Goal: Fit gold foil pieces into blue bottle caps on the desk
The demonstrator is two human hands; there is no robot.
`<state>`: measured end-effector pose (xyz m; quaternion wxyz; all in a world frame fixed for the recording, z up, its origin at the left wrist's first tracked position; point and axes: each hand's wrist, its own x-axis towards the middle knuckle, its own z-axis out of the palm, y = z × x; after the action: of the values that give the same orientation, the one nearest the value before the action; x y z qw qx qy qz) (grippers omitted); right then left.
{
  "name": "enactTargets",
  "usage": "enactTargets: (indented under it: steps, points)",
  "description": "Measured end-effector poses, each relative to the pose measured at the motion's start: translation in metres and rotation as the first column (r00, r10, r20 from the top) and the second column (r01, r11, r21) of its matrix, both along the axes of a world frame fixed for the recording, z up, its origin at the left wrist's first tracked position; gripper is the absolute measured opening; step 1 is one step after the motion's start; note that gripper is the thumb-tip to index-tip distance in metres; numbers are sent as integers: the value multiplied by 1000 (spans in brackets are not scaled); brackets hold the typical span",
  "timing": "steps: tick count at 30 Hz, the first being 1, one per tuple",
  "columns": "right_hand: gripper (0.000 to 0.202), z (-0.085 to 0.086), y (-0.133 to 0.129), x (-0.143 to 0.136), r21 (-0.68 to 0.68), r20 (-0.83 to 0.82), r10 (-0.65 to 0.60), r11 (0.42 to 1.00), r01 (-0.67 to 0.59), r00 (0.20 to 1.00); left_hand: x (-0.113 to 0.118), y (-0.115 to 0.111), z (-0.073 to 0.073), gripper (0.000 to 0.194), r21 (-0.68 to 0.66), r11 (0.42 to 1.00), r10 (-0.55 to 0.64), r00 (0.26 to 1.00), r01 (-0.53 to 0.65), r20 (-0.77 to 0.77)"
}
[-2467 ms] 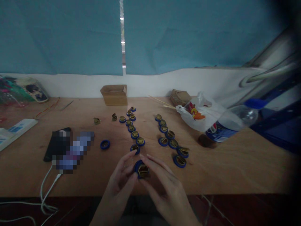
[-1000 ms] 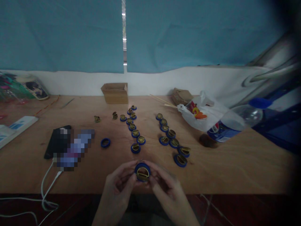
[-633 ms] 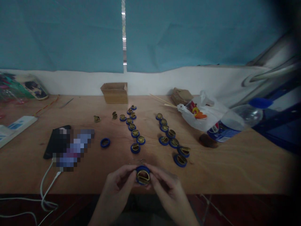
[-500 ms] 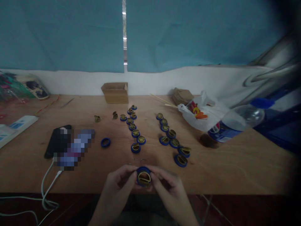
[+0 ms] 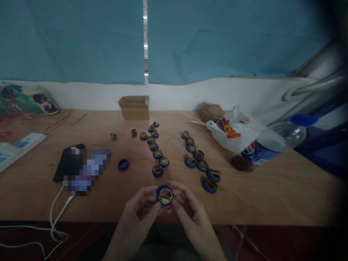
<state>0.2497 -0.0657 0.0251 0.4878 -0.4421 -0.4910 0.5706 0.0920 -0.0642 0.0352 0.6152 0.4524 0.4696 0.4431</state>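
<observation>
Bench (image 5: 258, 206), wood-grained. Bottle (image 5: 276, 139), clear plastic; blue label (image 5: 263, 150) with round red-and-white emblem (image 5: 249, 148), lettering illegible. Left hand (image 5: 138, 212) and right hand (image 5: 191, 210), fingers curled, nearly closed, pinching opposite edges of one blue-rimmed disc (image 5: 165, 198), gold-coloured metal within, at the bench's near side. Similar discs (image 5: 164, 161), two staggered rows beyond.

My left hand (image 5: 140, 214) is closed in a pinch, thumb (image 5: 152, 213) nearer me than the curled fingers (image 5: 148, 189). Just beside it, my right hand (image 5: 191, 210) mirrors that pinch, fingertips (image 5: 177, 186) facing the left's. Behind both hands, my bare wrists (image 5: 121, 233) slant apart.
</observation>
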Motion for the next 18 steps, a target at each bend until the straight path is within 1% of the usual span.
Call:
enactTargets:
  steps: [2, 5, 9, 11, 14, 18]
  points:
    - [30, -2, -1, 1, 9, 15, 42, 999, -42, 999, -1, 0, 0, 23, 0, 1000, 22, 999, -22, -23]
    - [33, -6, -2, 1, 13, 67, 68, 998, -69, 995, -3, 1, -1, 24, 20, 999, 33, 998, -32, -50]
    - [42, -6, -4, 2, 92, 232, 45, 993, -68, 972, -6, 1, -5, 28, 57, 998, 36, 993, -30, -110]
    - [42, -5, -5, 2, 122, 288, 40, 989, -78, 957, -6, 1, -8, 28, 73, 997, 45, 990, -35, -134]
    - [35, -3, -5, 2, 151, 304, 21, 986, -70, 952, -5, 0, -11, 28, 112, 993, 53, 988, -37, -145]
    - [13, -3, -1, 3, 249, 362, -80, 968, -14, 929, -3, -2, -11, 29, 168, 985, 80, 976, -45, -202]
